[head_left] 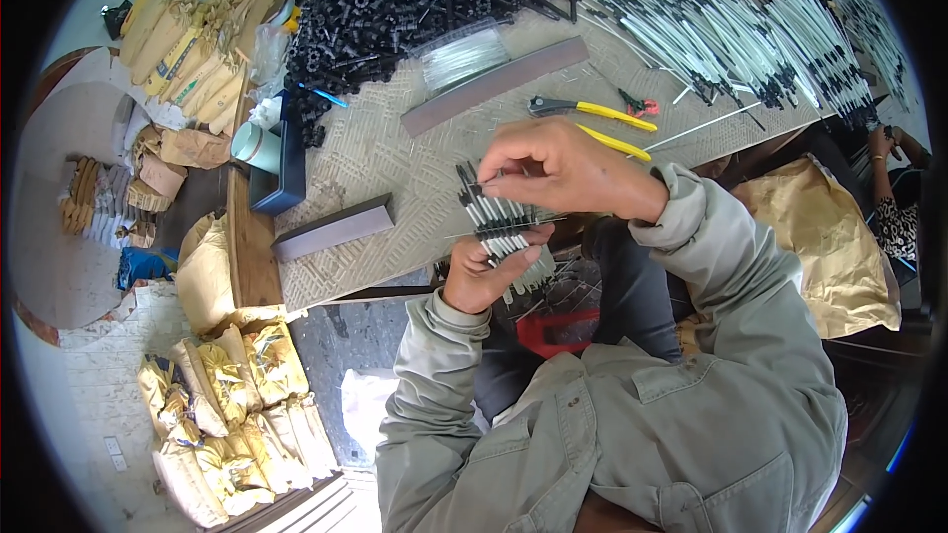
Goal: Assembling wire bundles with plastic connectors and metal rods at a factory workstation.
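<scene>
My left hand (484, 271) is wrapped round a bundle of thin white rods with black fittings (502, 215), held just off the table's front edge. A thin, straight wire-like piece (456, 236) crosses the bundle sideways. Over the bundle's upper end is my right hand (558, 168), its thumb and fingertips pinched together by the black tips. Whatever sits between those fingertips is too small to make out. Beyond the right hand, yellow-handled pliers (602, 112) rest on the table, and another yellow handle (614, 143) shows partly behind the hand.
Black fittings (385, 10) are heaped at the table's back; white rods (721, 35) with black ends lie at the right. Two long bars (499, 84) (336, 225) and a bag of clear strips (462, 59) lie nearer. Paper sacks (237, 415) stand left; another person's hand (882, 143) shows far right.
</scene>
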Motion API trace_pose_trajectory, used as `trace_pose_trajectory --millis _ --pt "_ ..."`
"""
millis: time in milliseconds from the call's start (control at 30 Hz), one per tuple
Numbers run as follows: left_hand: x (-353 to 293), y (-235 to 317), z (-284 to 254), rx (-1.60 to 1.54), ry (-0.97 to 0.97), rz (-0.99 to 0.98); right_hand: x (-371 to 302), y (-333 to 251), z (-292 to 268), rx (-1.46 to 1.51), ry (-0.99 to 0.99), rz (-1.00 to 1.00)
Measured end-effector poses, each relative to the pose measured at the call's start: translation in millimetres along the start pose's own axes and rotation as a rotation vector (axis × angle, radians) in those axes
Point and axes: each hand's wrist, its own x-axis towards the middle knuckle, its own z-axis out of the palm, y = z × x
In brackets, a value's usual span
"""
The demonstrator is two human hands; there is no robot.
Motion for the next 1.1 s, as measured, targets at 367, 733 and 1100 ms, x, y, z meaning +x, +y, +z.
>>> trace_pose_trajectory --millis 367,733,1100 --pt "-4 5 0 -0.031 0.006 -0.043 1 -7 -4 -0.073 -0.075 0.063" --pt "-3 6 1 -0.001 0.023 -0.031 4 -8 3 -0.088 -0.050 0.153" --pt "-4 16 -13 -0.115 -0.090 -0.125 12 -10 -2 0.126 -0.195 0.031"
